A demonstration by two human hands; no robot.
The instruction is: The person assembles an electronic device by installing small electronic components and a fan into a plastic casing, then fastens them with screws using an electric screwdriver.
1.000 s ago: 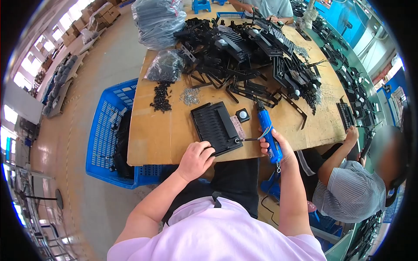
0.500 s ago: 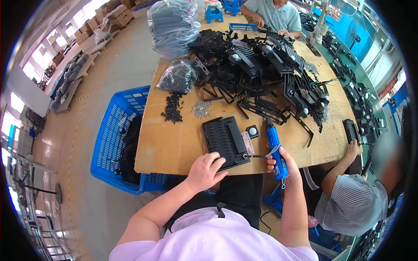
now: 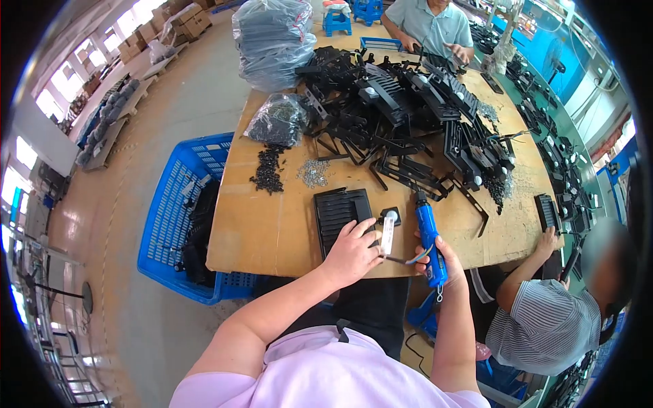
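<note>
My left hand (image 3: 354, 253) rests with bent fingers on the right part of a black finned housing (image 3: 335, 212) near the table's front edge; its fingertips are at the housing's side by a white label (image 3: 388, 234). Just beyond the label is a small black sensor with a white dome (image 3: 391, 215). My right hand (image 3: 441, 260) is wrapped round a blue electric screwdriver (image 3: 427, 228), its tip pointing away from me. Thin wires (image 3: 408, 260) run from the housing to my right hand. Whether my left fingers grip the housing or only touch it is hard to tell.
A heap of black brackets and lamps (image 3: 401, 102) covers the table's (image 3: 252, 231) far middle. Black screws (image 3: 269, 170) and silver ones (image 3: 313, 173) lie nearer. A blue crate (image 3: 160, 231) stands at left. One person sits opposite, another at right.
My left hand has moved right and forward over the housing. The housing and label have turned slightly, and the label now stands more upright. The person opposite has moved their hands.
</note>
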